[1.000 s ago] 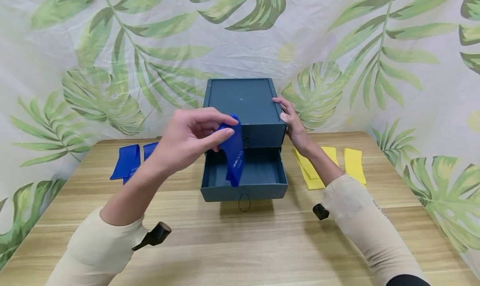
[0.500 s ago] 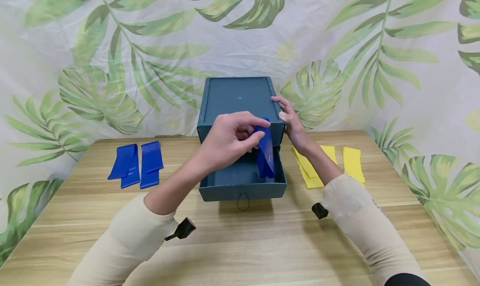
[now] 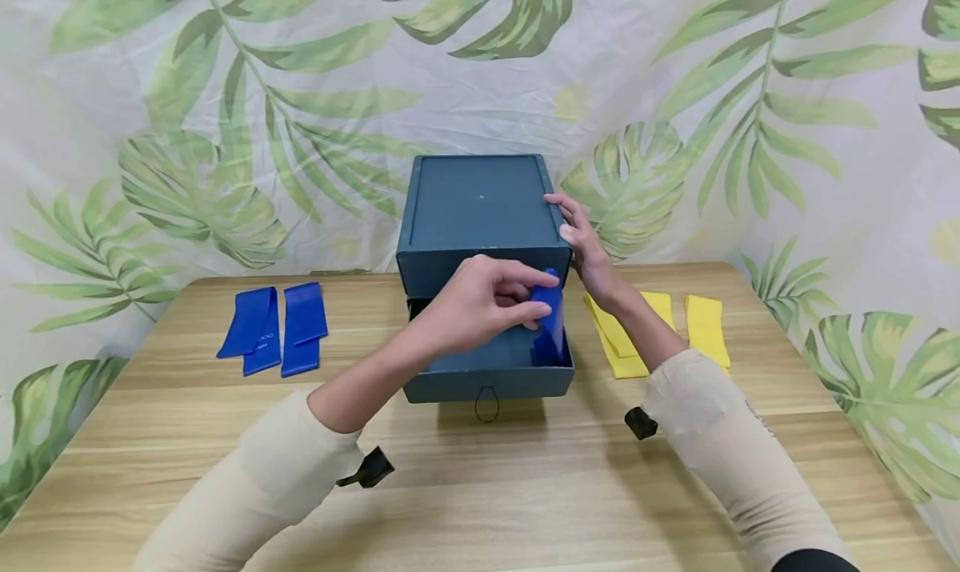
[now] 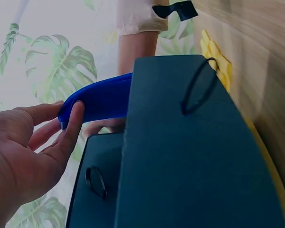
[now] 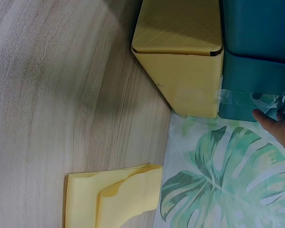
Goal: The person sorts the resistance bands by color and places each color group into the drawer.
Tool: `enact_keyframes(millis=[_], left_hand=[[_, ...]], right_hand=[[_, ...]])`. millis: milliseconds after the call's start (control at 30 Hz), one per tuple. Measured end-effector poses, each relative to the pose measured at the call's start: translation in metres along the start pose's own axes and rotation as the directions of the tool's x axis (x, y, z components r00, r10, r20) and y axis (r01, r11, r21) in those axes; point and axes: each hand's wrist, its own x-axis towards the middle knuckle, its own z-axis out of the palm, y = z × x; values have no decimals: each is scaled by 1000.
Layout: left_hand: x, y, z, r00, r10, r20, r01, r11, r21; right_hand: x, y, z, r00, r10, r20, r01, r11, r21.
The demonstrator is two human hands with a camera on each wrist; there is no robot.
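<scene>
My left hand (image 3: 487,305) pinches a blue resistance band (image 3: 552,326) between thumb and fingers. The band hangs at the right end of the pulled-out lower drawer (image 3: 491,384), its lower part inside the drawer walls. In the left wrist view the band (image 4: 104,97) arches from the fingertips and passes behind the drawer front (image 4: 194,142). My right hand (image 3: 588,251) rests against the right side of the dark teal drawer box (image 3: 480,201), fingers at its top edge. Only part of that hand (image 5: 282,133) shows in the right wrist view.
Folded blue bands (image 3: 302,330) lie on the table's left; yellow bands (image 3: 637,326) lie on the right, partly behind my right forearm. A yellow box (image 5: 180,80) sits under the teal one. A leaf-print cloth (image 3: 480,97) hangs behind the table.
My left hand has moved right and then down, bringing the blue band from above the drawer's middle into its right end. My right hand stays on the box.
</scene>
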Motion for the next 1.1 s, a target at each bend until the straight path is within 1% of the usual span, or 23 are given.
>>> enact_keyframes(millis=[267,333,433,567,733,900,1100], left_hand=[[-38,-23,-11,997,-74,-18,74,997,38],[-46,-28,-14,994,-106,-19,107,994,35],[-54,-36,-18,988,-151,-23,152,987,48],[-60,-43,-24,983,-183,-14,183,980,79],[-64,-46,-30,978,-209,10,206,971,124],[-65,-47,-32,976,-215,24,208,961,182],[-66,-46,-33,975,-220,18,209,947,245]], right_hand=[[0,0,1,1000,0,-13,0,1000,-9],[0,1,0,1000,-2,-14,2,1000,-6],[0,0,1,1000,0,-12,0,1000,4],[0,0,2,1000,5,-7,-5,1000,7],[-1,0,1,1000,5,-8,-5,1000,-5],[-1,0,1,1000,-2,-5,2,1000,-6],[-1,1,1,1000,-2,-6,2,1000,-11]])
